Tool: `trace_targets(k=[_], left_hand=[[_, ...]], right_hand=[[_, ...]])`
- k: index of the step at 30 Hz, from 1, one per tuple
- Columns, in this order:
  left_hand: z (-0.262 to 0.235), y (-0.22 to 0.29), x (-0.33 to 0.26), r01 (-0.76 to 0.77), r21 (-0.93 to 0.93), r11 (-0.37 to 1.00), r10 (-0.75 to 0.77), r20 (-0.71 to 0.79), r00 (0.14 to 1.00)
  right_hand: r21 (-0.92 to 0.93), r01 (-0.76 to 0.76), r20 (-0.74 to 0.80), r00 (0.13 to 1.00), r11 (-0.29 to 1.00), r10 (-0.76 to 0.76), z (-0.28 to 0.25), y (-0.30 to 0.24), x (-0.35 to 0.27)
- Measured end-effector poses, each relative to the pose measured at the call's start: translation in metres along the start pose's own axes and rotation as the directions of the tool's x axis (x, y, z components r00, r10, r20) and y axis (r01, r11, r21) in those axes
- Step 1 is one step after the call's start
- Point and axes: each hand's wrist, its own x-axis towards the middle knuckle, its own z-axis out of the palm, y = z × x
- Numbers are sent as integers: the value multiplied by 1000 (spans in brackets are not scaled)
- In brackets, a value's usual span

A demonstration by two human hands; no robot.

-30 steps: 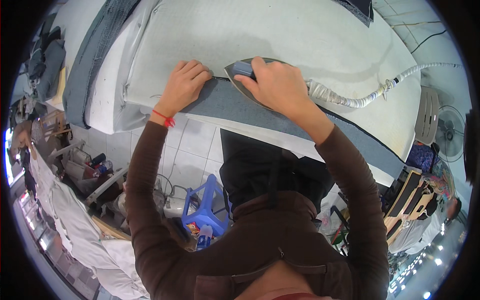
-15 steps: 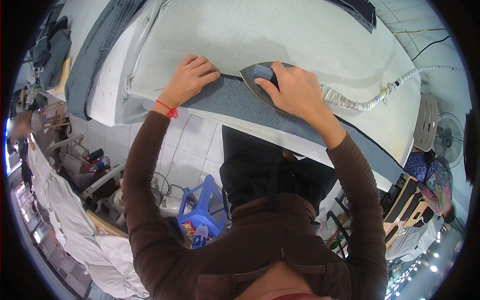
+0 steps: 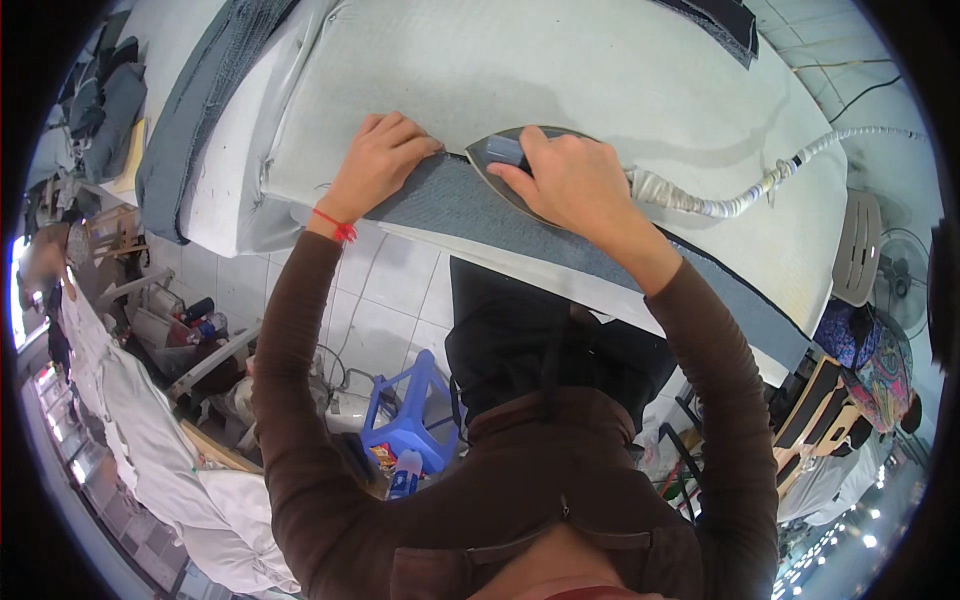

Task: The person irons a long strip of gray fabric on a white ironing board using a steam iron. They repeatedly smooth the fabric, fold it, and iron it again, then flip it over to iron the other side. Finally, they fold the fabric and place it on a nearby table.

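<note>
Grey-blue fabric strip (image 3: 440,205), coarse in weave, lies along the near edge of the padded white ironing table (image 3: 620,80). The right hand (image 3: 570,180) is clenched around the handle of a pointed steam iron (image 3: 500,155) resting on that strip, its tip toward the left hand (image 3: 385,160), which lies flat with fingers spread on the cloth just beside it. A cloth-wrapped hose (image 3: 760,185) trails right from the iron. More grey cloth (image 3: 190,120) drapes the table's left end. Below, on the tiled floor (image 3: 390,290), stands a blue plastic stool (image 3: 405,410).
</note>
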Motion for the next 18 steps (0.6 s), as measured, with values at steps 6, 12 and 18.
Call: trace_targets(k=[6,12,18], left_hand=[[-19,-14,7,61,-7,998,-59,152,987],[-19,-18,0,-110,172,979,81,167,983],[-10,-21,-13,-141,193,971,135,43,990]], right_hand=[[9,38,-52,998,999,-37,2,2,-1],[13,6,25,1000,1000,-6,1,-3,2],[16,12,91,996,1000,-14,6,-14,19]])
